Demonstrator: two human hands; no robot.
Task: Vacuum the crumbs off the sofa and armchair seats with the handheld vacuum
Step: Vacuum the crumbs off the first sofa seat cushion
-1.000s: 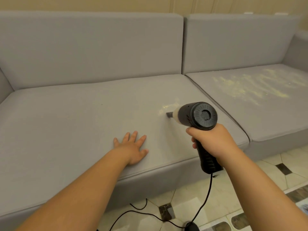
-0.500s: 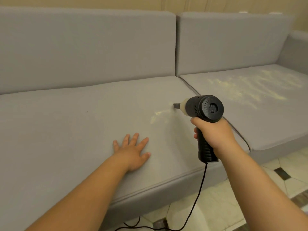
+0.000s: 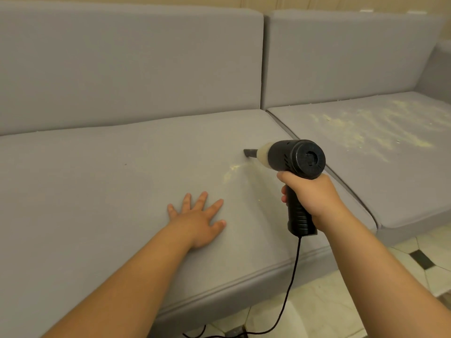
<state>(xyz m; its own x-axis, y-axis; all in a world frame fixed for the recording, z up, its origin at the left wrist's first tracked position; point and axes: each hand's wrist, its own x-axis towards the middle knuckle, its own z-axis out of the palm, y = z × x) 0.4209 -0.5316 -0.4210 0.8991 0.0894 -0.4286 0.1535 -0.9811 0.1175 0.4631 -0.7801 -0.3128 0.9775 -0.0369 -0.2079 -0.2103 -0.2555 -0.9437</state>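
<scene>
The handheld vacuum point(image 3: 296, 159) is in my right hand point(image 3: 311, 196), my grip clenched round its black handle, which points down so the body lies level over the near seat cushion point(image 3: 97, 191). Its narrow nozzle point(image 3: 250, 152) points left and away from me, the tip down at the fabric by the look of it, though I cannot tell if it actually touches. I hold it like a pistol because that keeps the mouth low and lets my wrist steer it.

Just beside the nozzle, nearer me, lies a thin pale streak of crumbs point(image 3: 230, 172), with a speck or two closer to my right hand. That seems to be the last of the mess on this cushion, so I judge I am finishing this seat.

My left hand point(image 3: 199, 215) lies flat on the cushion with fingers spread, grasping nothing; I think it braces me as I lean in and keeps the fabric taut.

The cord point(image 3: 291, 284) hangs from the handle's base, over the sofa's front edge and down to the tiled floor point(image 3: 366, 289).

Across the gap, the far seat cushion point(image 3: 390, 191) carries a broad scatter of crumbs point(image 3: 361, 130), not yet dealt with. No armchair is in view.
</scene>
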